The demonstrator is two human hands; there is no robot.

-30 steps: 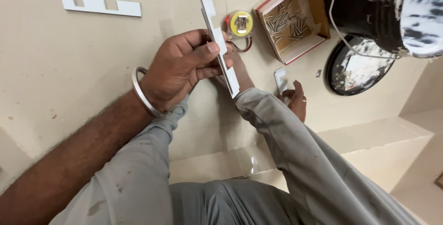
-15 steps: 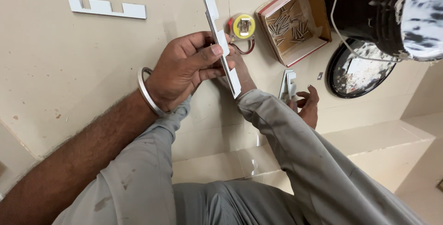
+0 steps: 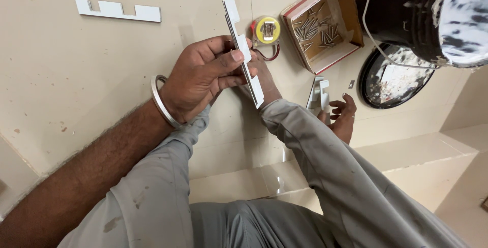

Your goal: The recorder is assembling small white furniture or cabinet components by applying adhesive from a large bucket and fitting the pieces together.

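Firmly, left hand [image 3: 203,78] fingers [image 3: 223,57] pinch white notched strip [image 3: 243,50]

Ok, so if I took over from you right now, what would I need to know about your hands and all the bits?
Left hand: shut on a white notched strip, held up on edge.
Right hand: past the right knee, fingertips gripping a small piece, white, lifted off the floor.
On the floor: a second strip at far left; a yellow tape roll just behind the held strip; an open box of nails; a black bucket with its lid beside it.
Done: two pieces are in hand, not joined.
Left: the second strip lies untouched.
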